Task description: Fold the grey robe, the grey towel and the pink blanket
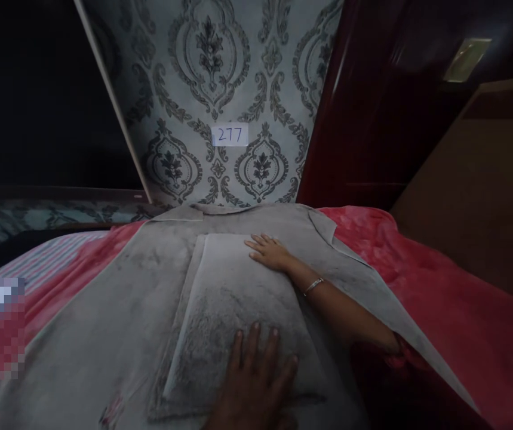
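Note:
A folded grey plush cloth (pixel 229 286) lies as a layered rectangle on a larger spread grey cloth (pixel 117 310). My right hand (pixel 269 252) reaches in from the right and rests on its far right corner, fingers spread. A bracelet circles that wrist. Closer to me, my left hand (pixel 254 382) lies palm down over the near part of the folded cloth, its fingers apart. Neither hand grips anything. The left wrist is cut off by the bottom of the view.
A red plush blanket (pixel 372 245) shows on both sides beneath the grey cloth. Striped fabric (pixel 54 254) is at the left. Behind are a dark screen (pixel 50 95), patterned wallpaper with a paper label (pixel 230 134), a dark red door panel (pixel 372 107) and a cardboard box (pixel 480 191).

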Motion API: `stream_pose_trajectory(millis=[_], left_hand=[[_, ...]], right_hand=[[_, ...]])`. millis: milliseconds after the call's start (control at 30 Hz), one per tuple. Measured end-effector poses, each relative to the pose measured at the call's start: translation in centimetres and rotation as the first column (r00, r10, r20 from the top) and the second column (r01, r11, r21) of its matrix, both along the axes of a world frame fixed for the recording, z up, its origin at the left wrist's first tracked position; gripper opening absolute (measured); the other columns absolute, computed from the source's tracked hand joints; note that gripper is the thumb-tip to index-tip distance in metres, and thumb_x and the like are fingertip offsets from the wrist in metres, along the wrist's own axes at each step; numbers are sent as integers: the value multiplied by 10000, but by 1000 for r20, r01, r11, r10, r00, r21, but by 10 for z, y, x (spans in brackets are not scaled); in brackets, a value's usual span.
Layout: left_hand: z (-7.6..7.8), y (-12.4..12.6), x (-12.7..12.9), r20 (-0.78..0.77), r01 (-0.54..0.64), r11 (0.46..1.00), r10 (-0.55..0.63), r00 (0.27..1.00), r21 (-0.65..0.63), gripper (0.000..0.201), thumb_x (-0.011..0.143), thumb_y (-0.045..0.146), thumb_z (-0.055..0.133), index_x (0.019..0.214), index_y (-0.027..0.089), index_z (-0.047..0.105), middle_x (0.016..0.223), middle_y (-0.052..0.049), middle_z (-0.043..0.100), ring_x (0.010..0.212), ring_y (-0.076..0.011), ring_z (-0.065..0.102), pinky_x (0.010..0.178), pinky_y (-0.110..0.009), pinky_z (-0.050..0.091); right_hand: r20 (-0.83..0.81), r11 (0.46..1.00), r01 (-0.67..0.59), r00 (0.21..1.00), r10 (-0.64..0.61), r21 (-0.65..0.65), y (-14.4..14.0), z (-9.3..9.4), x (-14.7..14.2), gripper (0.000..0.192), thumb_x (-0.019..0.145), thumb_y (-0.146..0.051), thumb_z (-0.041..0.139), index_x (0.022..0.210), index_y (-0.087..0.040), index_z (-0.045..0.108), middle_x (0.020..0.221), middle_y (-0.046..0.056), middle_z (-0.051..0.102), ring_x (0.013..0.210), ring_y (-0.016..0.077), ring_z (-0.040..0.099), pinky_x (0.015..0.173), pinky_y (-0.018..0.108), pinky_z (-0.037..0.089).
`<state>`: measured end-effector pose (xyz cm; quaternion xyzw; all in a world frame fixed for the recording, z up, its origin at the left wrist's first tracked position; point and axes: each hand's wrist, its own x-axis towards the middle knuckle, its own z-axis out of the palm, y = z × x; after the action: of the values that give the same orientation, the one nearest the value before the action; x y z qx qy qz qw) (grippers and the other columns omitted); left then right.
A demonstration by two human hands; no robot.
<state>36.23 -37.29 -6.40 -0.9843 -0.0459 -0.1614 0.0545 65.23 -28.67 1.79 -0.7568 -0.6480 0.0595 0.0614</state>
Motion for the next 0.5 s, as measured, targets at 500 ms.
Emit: stream_pose_trajectory(millis=[500], left_hand=[[68,-6,-33,-9,126,969,-131,991,-210,715,886,475,632,1527,310,361,1623,-89,315,1497,-366,251,1163,-643,301]], right_hand=[[53,983,176,983,-178,49,-3,36,-29,562,1050,-473,296,1572,-266,309,1656,93,188,1524,338,84,1184,622,121]])
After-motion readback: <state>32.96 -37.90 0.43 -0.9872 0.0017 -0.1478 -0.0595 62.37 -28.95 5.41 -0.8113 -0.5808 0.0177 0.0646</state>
